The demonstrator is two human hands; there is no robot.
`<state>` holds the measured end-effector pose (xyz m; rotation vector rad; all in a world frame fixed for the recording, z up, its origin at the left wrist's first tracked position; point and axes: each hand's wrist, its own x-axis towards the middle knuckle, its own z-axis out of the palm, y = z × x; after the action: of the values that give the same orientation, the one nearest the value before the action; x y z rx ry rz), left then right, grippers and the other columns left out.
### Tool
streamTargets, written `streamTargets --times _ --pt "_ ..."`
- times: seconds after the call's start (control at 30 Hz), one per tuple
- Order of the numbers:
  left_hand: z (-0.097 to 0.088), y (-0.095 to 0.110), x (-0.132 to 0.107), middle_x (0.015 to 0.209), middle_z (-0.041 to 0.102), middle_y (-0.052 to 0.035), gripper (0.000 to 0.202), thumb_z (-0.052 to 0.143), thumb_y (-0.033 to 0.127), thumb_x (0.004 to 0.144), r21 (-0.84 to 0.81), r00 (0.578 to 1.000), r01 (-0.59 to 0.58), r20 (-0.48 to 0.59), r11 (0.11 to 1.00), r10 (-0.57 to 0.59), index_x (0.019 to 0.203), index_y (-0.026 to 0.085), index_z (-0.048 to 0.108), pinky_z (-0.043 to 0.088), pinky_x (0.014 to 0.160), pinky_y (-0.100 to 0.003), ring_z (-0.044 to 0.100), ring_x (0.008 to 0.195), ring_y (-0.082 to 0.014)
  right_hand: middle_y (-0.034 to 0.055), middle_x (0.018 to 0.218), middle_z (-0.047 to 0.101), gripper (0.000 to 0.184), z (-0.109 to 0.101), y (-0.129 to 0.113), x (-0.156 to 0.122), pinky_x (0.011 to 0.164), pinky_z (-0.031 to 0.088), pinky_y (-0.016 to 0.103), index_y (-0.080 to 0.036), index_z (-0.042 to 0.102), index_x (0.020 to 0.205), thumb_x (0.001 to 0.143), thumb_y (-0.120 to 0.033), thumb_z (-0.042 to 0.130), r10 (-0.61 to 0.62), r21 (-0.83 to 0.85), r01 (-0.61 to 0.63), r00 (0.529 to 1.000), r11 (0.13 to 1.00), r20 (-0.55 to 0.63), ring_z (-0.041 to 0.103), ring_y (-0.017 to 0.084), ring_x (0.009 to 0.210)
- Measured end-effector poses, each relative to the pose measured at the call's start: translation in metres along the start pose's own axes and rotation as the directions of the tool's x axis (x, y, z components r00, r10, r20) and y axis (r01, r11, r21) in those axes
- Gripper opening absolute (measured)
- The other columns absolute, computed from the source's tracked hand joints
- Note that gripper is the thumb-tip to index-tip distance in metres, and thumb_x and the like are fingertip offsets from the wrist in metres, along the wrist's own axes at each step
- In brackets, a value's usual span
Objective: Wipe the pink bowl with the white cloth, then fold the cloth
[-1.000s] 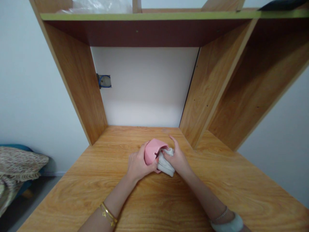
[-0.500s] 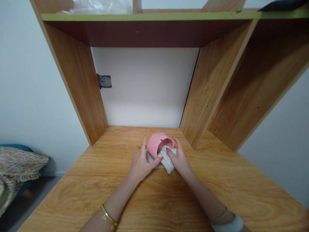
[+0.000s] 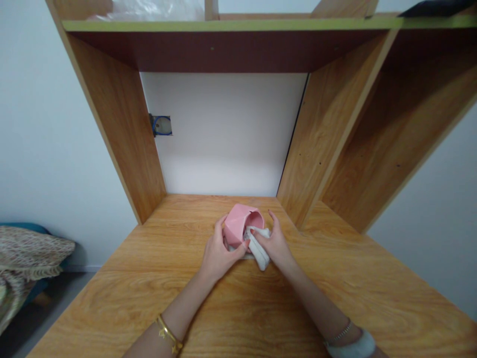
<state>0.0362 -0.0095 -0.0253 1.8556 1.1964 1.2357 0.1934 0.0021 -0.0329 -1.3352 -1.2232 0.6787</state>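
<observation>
A pink faceted bowl-like vessel (image 3: 235, 223) lies tilted on its side, its mouth turned to the right and toward me. My left hand (image 3: 219, 252) grips it from the left, thumb at the lower rim and fingers around the far side. A white cloth (image 3: 259, 251) is bunched at the mouth, partly inside, and hangs down in front. My right hand (image 3: 276, 243) pinches the cloth at the opening, with the thumb pressing on it and a finger raised. Some cloth also shows beneath the vessel.
The wooden desktop (image 3: 238, 308) spreads below, with upright panels (image 3: 115, 124) on the left and right. A shelf (image 3: 223, 26) overhead bears a clear plastic bag (image 3: 156, 10). An opening with blue wire (image 3: 162, 125) is in the back panel. A patterned blanket (image 3: 33, 248) lies at far left.
The pink vessel has turned and shifted slightly left in my left hand. My right hand has pushed the cloth a little further left into the mouth.
</observation>
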Motion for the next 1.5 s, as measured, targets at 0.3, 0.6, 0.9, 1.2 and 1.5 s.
streamTargets --times 0.3,0.6,0.9,1.2,1.5 --pt "-0.016 0.01 0.0 0.096 0.065 -0.0078 0.063 0.055 0.042 0.069 0.374 1.0 -0.025 0.006 0.927 0.024 0.125 0.018 0.04 0.048 0.075 -0.034 0.061 0.084 -0.024 -0.0043 0.059 0.052 0.078 -0.005 -0.008 -0.003 0.048 0.041 0.025 -0.013 0.021 0.133 0.065 -0.025 0.057 -0.069 -0.257 0.088 0.994 0.962 0.084 0.048 0.014 0.048" --pt "-0.023 0.013 0.0 0.092 0.066 -0.007 0.063 0.053 0.04 0.069 0.477 0.997 -0.071 0.041 0.876 0.059 0.127 0.019 0.04 0.047 0.073 -0.033 0.062 0.077 -0.0231 0.002 0.08 0.06 0.071 -0.001 -0.007 -0.009 0.06 0.044 0.027 -0.016 0.025 0.132 0.067 -0.02 0.052 -0.106 -0.276 0.162 0.973 0.948 0.207 0.053 0.014 0.059" --pt "-0.015 0.009 0.005 0.096 0.061 -0.0065 0.075 0.05 0.048 0.077 0.213 1.0 0.014 -0.021 0.977 -0.01 0.136 0.017 0.018 0.045 0.065 -0.029 0.06 0.074 -0.0187 0.0058 0.095 0.06 0.064 -0.004 0.003 -0.002 0.073 0.047 0.034 -0.019 0.025 0.131 0.071 -0.019 0.047 -0.109 -0.195 0.117 0.993 0.974 0.052 0.058 0.019 0.078" --pt "-0.004 0.002 0.001 0.117 0.054 -0.011 0.073 0.057 0.048 0.073 0.066 0.993 -0.004 0.122 0.998 -0.004 0.131 0.019 0.024 0.046 0.077 -0.033 0.056 0.098 -0.0214 0.01 0.12 0.05 0.054 0.001 0.018 0.005 0.094 0.037 0.039 -0.018 0.031 0.124 0.072 -0.019 0.046 -0.136 0.02 0.137 0.99 0.99 -0.031 0.049 0.019 0.108" --pt "0.008 0.001 0.0 0.105 0.059 -0.0091 0.055 0.058 0.037 0.074 -0.195 0.998 0.038 0.049 0.98 -0.029 0.12 0.015 0.036 0.049 0.073 -0.027 0.06 0.085 -0.0163 0.0091 0.103 0.058 0.065 0.003 0.013 0.004 0.072 0.048 0.033 -0.017 0.028 0.126 0.067 -0.024 0.055 -0.039 0.018 0.038 0.998 0.999 0.045 0.059 0.018 0.08"
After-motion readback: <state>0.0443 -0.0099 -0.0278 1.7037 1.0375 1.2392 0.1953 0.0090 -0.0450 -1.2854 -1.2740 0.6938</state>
